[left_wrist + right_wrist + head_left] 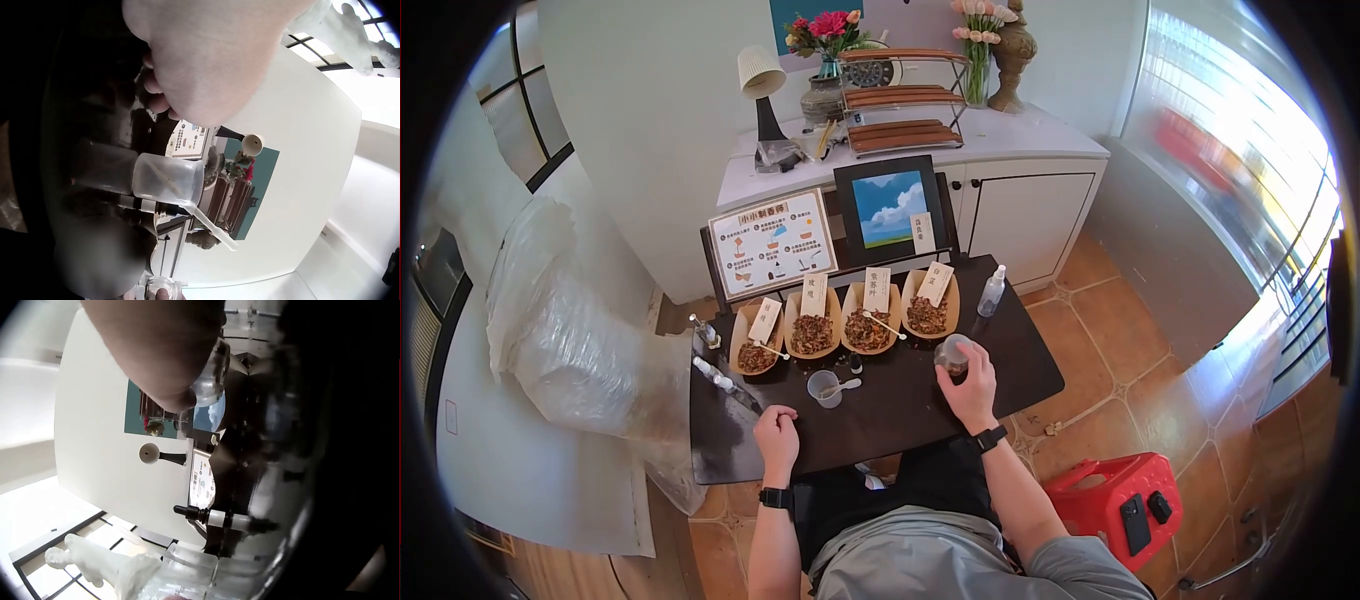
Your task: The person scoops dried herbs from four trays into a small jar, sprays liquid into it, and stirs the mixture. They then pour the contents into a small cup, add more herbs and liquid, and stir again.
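My right hand [972, 390] holds a small clear plastic cup [951, 354] at the right of the dark table, fingers round its side. Dark bits show inside it, also in the right wrist view. My left hand [776, 437] rests at the table's near edge, its fingers loosely curled, holding nothing. Between the hands stands a second clear cup [824, 390]; a white plastic spoon [215, 232] leans out over its rim. Behind that cup is a small dropper bottle [215, 517] with a black top and white label.
Several paper trays [812, 352] of dried plant pieces with labelled cards line the table's back. A spray bottle [992, 292] stands at right, small bottles [714, 374] at left. Behind are an instruction board [772, 245] and a framed picture [890, 208]. A red stool [1115, 505] is at right.
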Demonstrator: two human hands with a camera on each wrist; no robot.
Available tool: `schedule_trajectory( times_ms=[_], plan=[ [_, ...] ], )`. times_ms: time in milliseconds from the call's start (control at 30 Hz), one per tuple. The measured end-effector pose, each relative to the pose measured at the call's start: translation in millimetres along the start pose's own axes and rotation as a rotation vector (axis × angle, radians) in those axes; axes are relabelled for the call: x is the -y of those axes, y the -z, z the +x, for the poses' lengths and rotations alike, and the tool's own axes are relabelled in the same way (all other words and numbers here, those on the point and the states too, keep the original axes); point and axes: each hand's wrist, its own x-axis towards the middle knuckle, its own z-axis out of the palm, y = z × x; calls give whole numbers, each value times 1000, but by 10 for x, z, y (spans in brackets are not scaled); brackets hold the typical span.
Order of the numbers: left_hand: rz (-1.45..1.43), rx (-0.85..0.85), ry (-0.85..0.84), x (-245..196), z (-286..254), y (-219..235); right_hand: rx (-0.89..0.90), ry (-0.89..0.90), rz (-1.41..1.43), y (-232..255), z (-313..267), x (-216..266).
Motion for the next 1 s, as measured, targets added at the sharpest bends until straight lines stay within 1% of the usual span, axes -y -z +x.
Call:
schedule_trajectory(
  times_ms=[33, 100, 133, 200, 233, 333, 367, 467, 500, 567, 700, 767, 800, 1000],
  plan=[
    [3, 0, -12, -5, -3, -1, 2, 1, 1, 2, -7, -6],
    [2, 8, 4, -1, -5, -2, 104, 161, 4, 31, -8, 10],
    [2, 14, 20, -10, 0, -1, 102, 159, 3, 24, -11, 2],
    [1, 14, 20, -21, -3, 3, -17, 8, 0, -6, -9, -8],
    [-1, 13, 21, -26, -8, 7, -13, 11, 2, -10, -10, -16],
    [16, 12, 5, -34, -3, 1, 96, 114, 15, 45, -3, 26],
    [16, 15, 3, -20, 0, -3, 94, 112, 14, 45, -9, 19],
    [7, 12, 10, -6, 1, 9, 10, -1, -3, 0, -9, -10],
    [10, 9, 0, -14, -4, 6, 12, 2, -1, -4, -16, -22],
    [12, 11, -13, -27, -7, 2, 95, 81, 22, 17, -16, -18],
    [5, 13, -6, -19, -2, -1, 121, 97, 28, 10, -20, -16],
    [9, 9, -14, -13, -6, -1, 63, -9, 6, -22, -37, -64],
    [16, 6, -17, -8, -6, -6, 66, -27, 24, -32, -49, -91],
    [12, 18, 0, -9, -3, 1, 97, -12, 35, -20, -41, -87]
  ],
)
